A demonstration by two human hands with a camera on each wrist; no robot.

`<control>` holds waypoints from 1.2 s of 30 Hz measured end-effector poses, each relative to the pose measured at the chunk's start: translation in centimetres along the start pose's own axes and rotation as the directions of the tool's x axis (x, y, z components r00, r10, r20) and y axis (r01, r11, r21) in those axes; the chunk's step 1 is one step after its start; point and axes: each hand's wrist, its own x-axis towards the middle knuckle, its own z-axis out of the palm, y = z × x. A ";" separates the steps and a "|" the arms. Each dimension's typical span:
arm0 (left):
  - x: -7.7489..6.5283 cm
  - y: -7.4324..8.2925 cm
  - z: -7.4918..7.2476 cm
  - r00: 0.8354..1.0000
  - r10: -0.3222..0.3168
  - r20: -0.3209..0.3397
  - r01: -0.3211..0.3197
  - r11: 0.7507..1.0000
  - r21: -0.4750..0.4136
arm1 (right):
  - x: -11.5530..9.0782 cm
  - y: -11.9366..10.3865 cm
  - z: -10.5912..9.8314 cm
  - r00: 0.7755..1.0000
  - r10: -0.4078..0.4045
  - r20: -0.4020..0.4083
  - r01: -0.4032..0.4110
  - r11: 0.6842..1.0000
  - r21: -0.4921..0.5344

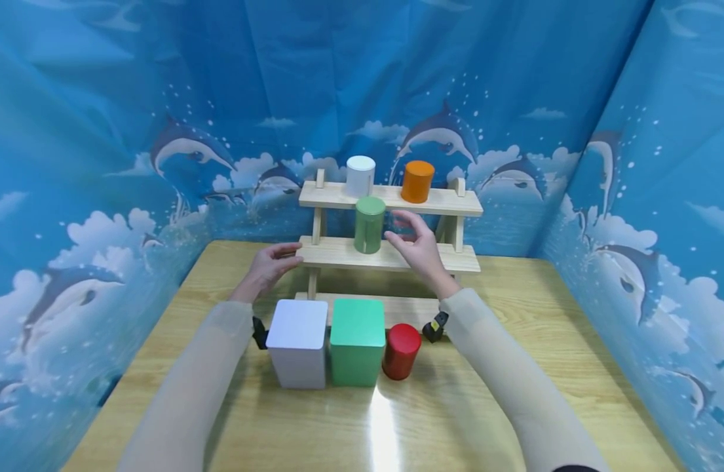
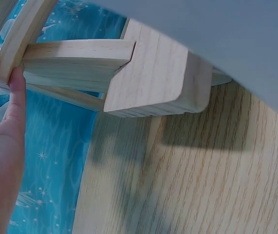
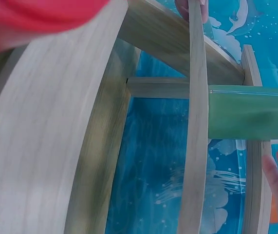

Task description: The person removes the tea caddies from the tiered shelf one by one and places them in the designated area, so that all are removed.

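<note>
A three-tier wooden shelf rack [image 1: 332, 253] stands on the table. At the left end of its middle board, my left hand [image 1: 270, 265] pinches the board's end between thumb and fingers, which the left wrist view shows close up. A green cylinder [image 1: 369, 226] stands upright on that middle board. Just right of it is my right hand [image 1: 417, 246], fingers spread and bent loosely, with a small gap to the cylinder. In the right wrist view, my right fingertips [image 3: 273, 175] sit beyond the green cylinder's lidded end, holding nothing.
On the top board stand a white cylinder [image 1: 360, 177] and an orange cylinder [image 1: 417, 181]. In front of the rack are a white box [image 1: 298, 344], a green box [image 1: 358, 344] and a red cylinder [image 1: 401, 352]. Blue dolphin-print curtains [image 1: 303, 85] enclose the wooden table [image 1: 503, 301].
</note>
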 end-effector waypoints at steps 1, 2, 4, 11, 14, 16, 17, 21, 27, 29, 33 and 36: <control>0.0 0.0 0.0 1.000 -0.004 -0.002 0.004 1.000 0.001 | 0.2 0.1 0.1 1.000 0.003 0.000 -0.003 1.000 0.006; 0.0 0.0 0.0 1.000 -0.009 -0.004 0.009 1.000 0.002 | 0.5 0.7 0.2 1.000 0.008 -0.004 -0.008 1.000 0.006; 0.0 0.0 0.0 1.000 -0.019 -0.009 0.019 1.000 0.000 | 1.0 1.8 0.5 1.000 0.023 -0.010 -0.023 1.000 0.004; 0.0 -0.1 -0.1 0.999 -0.030 -0.015 0.029 0.998 -0.048 | 2.5 3.6 1.4 0.997 0.070 -0.024 -0.071 0.997 -0.040; 0.0 -0.1 -0.1 1.000 -0.028 -0.008 0.028 0.998 -0.050 | 2.6 2.5 1.6 0.996 0.090 -0.023 -0.091 0.995 -0.032; 0.0 -0.2 -0.1 1.000 -0.029 -0.007 0.028 0.998 -0.054 | 2.6 1.5 1.7 0.995 0.099 -0.021 -0.100 0.995 -0.027; 0.0 -0.2 -0.1 1.000 -0.028 -0.006 0.028 0.998 -0.058 | 2.6 1.0 1.8 0.995 0.101 -0.020 -0.101 0.995 -0.019; 0.0 -0.2 -0.2 1.000 -0.026 -0.005 0.025 0.997 -0.071 | 2.6 -0.2 2.1 0.995 0.100 -0.010 -0.101 0.995 -0.028; -0.1 -0.2 -0.1 1.000 -0.021 0.004 0.021 0.998 -0.063 | 2.8 0.0 2.5 0.993 0.114 -0.016 -0.114 0.993 -0.008; 0.0 -0.2 -0.1 1.000 -0.022 0.003 0.022 0.998 -0.055 | 2.9 0.1 2.6 0.993 0.118 -0.030 -0.118 0.993 0.010; 0.0 -0.1 -0.1 1.000 -0.026 0.001 0.026 0.998 -0.049 | 3.1 0.8 2.8 0.990 0.126 -0.058 -0.124 0.991 0.041; 0.0 -0.1 0.0 1.000 -0.028 -0.004 0.028 0.998 -0.052 | 3.5 2.1 2.9 0.988 0.130 -0.080 -0.127 0.991 0.049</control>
